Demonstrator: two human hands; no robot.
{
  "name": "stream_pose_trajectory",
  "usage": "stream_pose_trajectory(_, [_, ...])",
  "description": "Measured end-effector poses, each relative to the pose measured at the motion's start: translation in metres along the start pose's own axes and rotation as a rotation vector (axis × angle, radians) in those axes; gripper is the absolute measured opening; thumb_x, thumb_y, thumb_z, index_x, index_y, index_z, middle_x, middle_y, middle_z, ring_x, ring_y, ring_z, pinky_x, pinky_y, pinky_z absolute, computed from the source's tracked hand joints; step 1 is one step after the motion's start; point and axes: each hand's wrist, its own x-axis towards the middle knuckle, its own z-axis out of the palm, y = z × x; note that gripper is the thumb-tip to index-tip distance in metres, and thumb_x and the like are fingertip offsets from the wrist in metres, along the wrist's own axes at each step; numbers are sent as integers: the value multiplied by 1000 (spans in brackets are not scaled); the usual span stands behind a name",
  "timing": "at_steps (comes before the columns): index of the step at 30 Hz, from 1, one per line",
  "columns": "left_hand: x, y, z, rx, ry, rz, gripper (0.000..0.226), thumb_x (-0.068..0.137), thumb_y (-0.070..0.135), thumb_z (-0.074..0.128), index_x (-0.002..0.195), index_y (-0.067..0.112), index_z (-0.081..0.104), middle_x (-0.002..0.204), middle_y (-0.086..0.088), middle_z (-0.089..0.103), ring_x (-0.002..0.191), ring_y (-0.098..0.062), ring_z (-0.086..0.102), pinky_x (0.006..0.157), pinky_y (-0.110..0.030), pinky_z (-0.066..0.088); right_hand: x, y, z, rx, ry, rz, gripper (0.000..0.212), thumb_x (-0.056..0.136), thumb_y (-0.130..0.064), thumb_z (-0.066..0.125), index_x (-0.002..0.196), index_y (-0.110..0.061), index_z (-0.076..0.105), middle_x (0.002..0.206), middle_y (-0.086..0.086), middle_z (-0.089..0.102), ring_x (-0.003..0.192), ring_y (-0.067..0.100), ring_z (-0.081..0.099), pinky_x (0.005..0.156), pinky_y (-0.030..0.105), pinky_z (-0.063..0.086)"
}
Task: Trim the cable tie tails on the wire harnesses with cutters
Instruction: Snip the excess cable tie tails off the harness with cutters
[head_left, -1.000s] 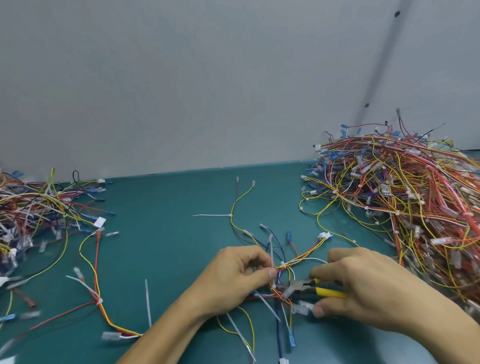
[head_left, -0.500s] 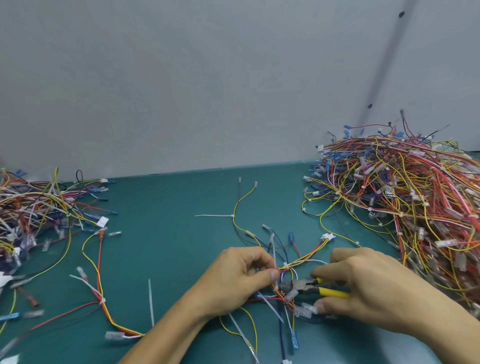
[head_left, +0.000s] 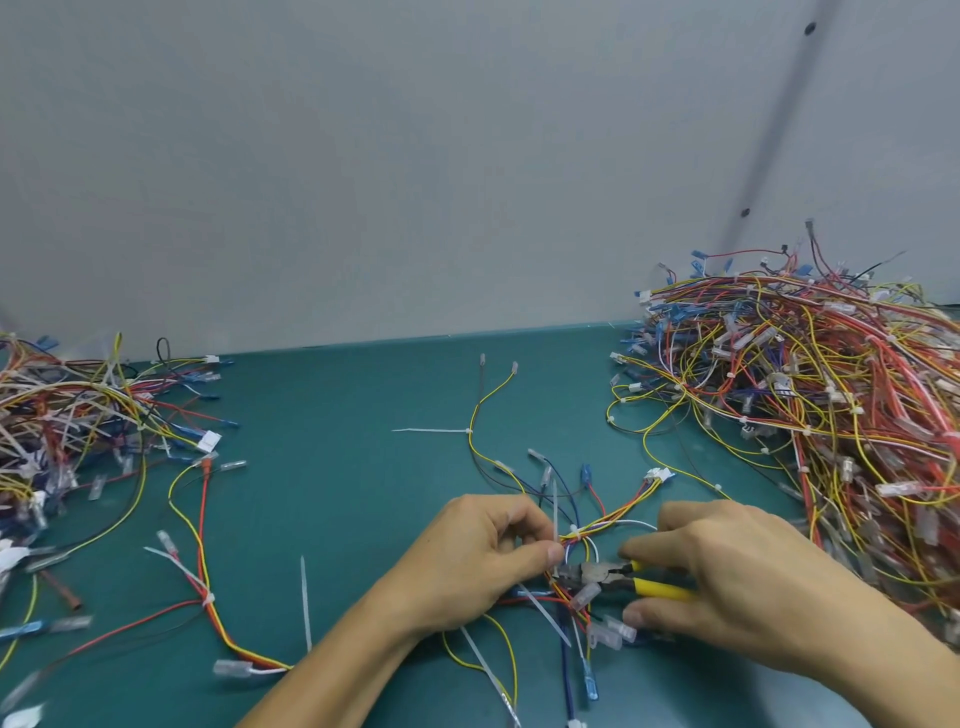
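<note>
Grip of the right hand (head_left: 727, 587) closed round the yellow handles of the cutters (head_left: 597, 574), with the thumb on top and the fingers curled under. Grip of the left hand (head_left: 467, 561) closed too, pinching the wire bundle (head_left: 613, 517) between thumb and curled fingers. Metal nose of the cutters right at the bundle, just beside the left thumb. Can't tell if the nose is biting yet.

One white tie tail (head_left: 556, 512) sticking straight up from the bundle, between the two hands. More white tails poking out below the hands, toward the near edge.

Further out, a loose bundle (head_left: 205, 545) of red and yellow wires lying flat to the left. Near it, a single white strip (head_left: 305, 597) lying alone.

Far right, a big heap of wires (head_left: 831, 389), mostly red, yellow and orange. Far left, a smaller heap (head_left: 67, 410).

All of it on a dark green worktop (head_left: 337, 467). Behind, a plain grey wall (head_left: 415, 182).
</note>
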Motion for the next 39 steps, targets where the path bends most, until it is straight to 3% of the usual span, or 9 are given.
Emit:
stream_pose_trajectory(7, [0,1,0,10,7,-3,11,85,24,70,76,20,66,49,10,38,49,-9,28,49,-22,26,1,1,3,-23,22,-10,54,79,-78,38,107,-33,49,88,-8,44,78,12,42,64,31,35])
stream_pose_trajectory(13, [0,1,1,14,0,-1,14,86,25,69,73,24,64,51,9,38,51,-11,29,51,-26,26,2,-4,6,-49,53,-29,49,81,-75,39,102,-32,47,83,-8,40,90,15,52,61,32,27])
stream_pose_trajectory(19, [2,2,3,-33,5,39,20,82,38,61,79,18,63,71,-21,54,62,-18,36,60,-32,31,3,-3,7,-79,74,-39,50,81,-75,38,105,-32,47,85,-9,39,93,19,53,61,33,26])
stream_pose_trajectory(23, [2,2,3,-37,-19,26,16,85,37,57,83,21,62,79,-12,65,67,-20,48,66,-41,42,3,-3,9,-64,83,-42,50,80,-75,40,104,-31,47,84,-9,39,93,20,54,61,32,27])
stream_pose_trajectory(25, [1,3,2,-77,-20,31,12,91,29,55,83,22,60,80,-2,70,65,-19,50,63,-35,42,4,-3,10,-52,92,-45,49,80,-75,40,101,-31,47,84,-9,40,93,20,54,60,33,26])
stream_pose_trajectory(27, [0,5,-1,-132,5,30,10,97,17,51,89,21,57,75,4,68,56,-16,39,55,-27,34,6,-2,12,-41,113,-42,48,81,-75,39,98,-31,45,83,-9,40,92,17,53,61,32,27])
stream_pose_trajectory(31, [-1,14,-13,-247,155,-18,18,99,5,40,97,17,53,58,10,46,51,-10,32,52,-25,29,8,4,14,38,195,5,51,79,-76,43,103,-31,48,94,-13,56,91,14,53,64,30,35])
stream_pose_trajectory(36, [-8,28,-29,-426,247,-81,24,94,-8,25,88,11,38,55,5,40,48,-13,38,51,-26,42,9,4,18,124,247,-61,45,83,-70,42,114,-38,49,102,-15,48,98,9,52,77,26,42])
stream_pose_trajectory(39, [-11,31,-30,-437,248,-119,28,89,-14,22,87,11,34,58,0,47,50,-17,46,51,-27,46,11,0,15,75,242,-112,43,85,-57,39,125,-41,46,107,-15,41,105,10,45,85,23,32])
